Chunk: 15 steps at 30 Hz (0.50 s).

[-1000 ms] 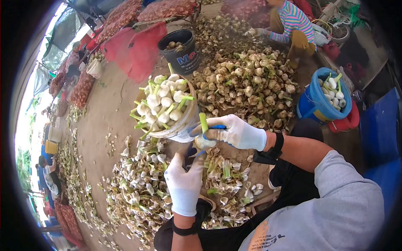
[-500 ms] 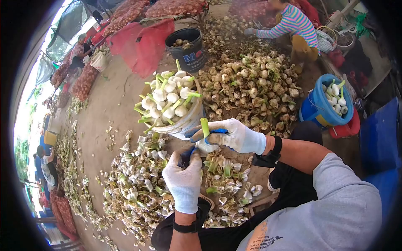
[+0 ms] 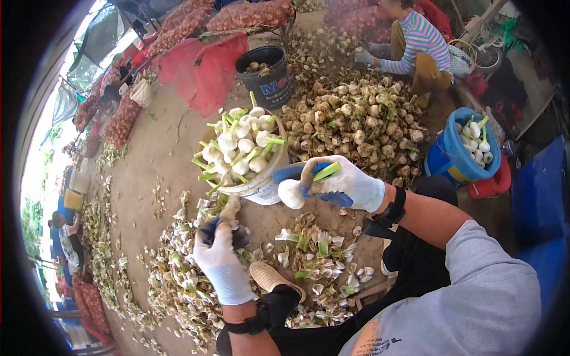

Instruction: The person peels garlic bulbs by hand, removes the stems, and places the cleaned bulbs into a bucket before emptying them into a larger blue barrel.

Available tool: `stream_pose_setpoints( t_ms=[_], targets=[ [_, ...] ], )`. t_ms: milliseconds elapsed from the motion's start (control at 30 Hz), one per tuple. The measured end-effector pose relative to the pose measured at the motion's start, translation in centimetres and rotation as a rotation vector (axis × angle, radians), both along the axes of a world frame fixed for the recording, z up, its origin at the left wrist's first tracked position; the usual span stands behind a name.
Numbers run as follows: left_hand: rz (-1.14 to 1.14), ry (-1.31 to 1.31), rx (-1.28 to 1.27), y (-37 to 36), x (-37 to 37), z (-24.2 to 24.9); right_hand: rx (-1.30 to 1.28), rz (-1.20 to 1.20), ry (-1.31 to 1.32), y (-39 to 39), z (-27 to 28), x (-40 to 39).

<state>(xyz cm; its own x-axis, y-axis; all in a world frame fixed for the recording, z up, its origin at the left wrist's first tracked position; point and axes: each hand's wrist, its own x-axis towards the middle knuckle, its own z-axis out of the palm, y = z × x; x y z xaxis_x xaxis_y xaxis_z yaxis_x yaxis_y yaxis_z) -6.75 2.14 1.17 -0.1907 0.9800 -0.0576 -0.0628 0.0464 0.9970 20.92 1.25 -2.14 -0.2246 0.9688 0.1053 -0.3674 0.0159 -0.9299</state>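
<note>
My right hand [image 3: 350,185], in a white glove with blue palm coating, grips a peeled white garlic bulb [image 3: 291,194]. Its cut green stem shows between the fingers. My left hand [image 3: 221,249], gloved alike, is closed at the lower left, apart from the bulb. Whatever its curled fingers hold, I cannot make out. Just beyond both hands stands a white bucket [image 3: 265,192], heaped with clean garlic bulbs [image 3: 243,145] with green stems. Below the hands, loose garlic skins [image 3: 323,252] lie on the ground.
A large pile of unpeeled garlic [image 3: 362,115] lies ahead, where another person [image 3: 418,44] crouches. A black bucket [image 3: 267,83] stands at the back, a blue bucket [image 3: 448,157] with peeled garlic at right. More skins [image 3: 184,279] cover the ground left of my shoe [image 3: 276,279].
My hands have separated: the left moved left and down, the right slightly right with the garlic bulb, which is now tilted and more visible. The other person's hands have drawn back towards the body.
</note>
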Motion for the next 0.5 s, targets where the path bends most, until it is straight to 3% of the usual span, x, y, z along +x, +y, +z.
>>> stream_pose_setpoints(
  t_ms=[67, 133, 167, 200, 267, 367, 467, 500],
  targets=[
    [0.014, 0.015, -0.001, 0.1, -1.1, -0.5, -0.005, -0.011, 0.034, 0.6, -1.4, 0.8],
    [-0.222, 0.738, 0.207, 0.0, -1.1, -0.3, -0.079, -0.012, 0.133, 0.7, -1.8, 1.1],
    [-0.282, 0.973, 0.098, -1.1, -0.5, -0.3, -0.104, -0.012, 0.162, 0.8, -2.1, 0.9],
    [-0.390, 1.146, 0.196, -1.2, -1.2, -3.1, -0.100, -0.006, 0.157, 0.9, -2.1, 0.7],
    [-0.648, 1.352, 0.171, -2.4, -0.9, -4.0, -0.139, -0.037, 0.067, 1.4, -1.8, 0.3],
    [-0.808, 1.380, 0.131, -2.8, -0.9, -3.3, -0.145, -0.079, -0.014, 2.3, -1.4, -0.4],
    [-0.746, 1.402, 0.201, -2.8, -0.8, -2.6, -0.135, -0.148, -0.067, 4.1, -1.2, -0.7],
    [-0.729, 1.363, 0.203, -3.0, -0.6, -2.2, -0.020, -0.190, -0.273, 5.2, -0.7, -0.7]
  ],
)
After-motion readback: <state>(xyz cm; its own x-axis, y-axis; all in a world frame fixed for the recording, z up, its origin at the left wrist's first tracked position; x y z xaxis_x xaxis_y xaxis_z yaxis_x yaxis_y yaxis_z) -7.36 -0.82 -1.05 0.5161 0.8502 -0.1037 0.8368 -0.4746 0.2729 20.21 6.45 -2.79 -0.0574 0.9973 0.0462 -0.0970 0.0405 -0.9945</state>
